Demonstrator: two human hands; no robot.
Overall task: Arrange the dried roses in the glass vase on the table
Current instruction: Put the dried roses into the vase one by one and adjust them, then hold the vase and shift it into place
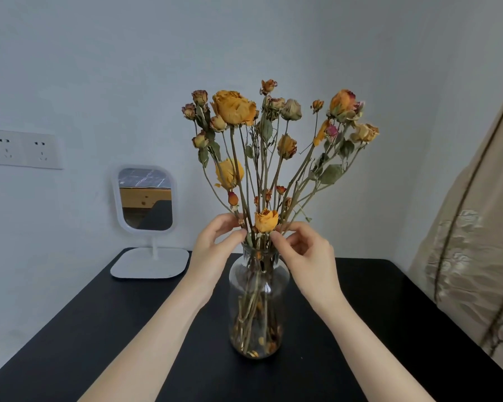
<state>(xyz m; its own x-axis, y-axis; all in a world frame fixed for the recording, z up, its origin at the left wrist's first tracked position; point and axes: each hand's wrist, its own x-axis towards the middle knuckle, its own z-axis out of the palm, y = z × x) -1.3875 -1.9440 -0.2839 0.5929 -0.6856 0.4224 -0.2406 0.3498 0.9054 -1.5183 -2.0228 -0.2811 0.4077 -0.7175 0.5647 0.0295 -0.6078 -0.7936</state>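
A clear glass vase (259, 288) stands in the middle of the black table (99, 329). Several dried roses (234, 107), orange, yellow and faded pink, fan out of its neck on long stems. A short orange rose (266, 220) sits just above the rim. My left hand (215, 245) pinches the stems on the left just above the neck. My right hand (305, 248) pinches stems on the right at the same height, fingertips beside the short rose. Loose petals lie at the vase's bottom.
A white standing mirror (145, 198) with a flat base is at the table's back left corner. A double wall socket (22, 149) is on the wall at left. A beige patterned curtain (474, 256) hangs along the right edge.
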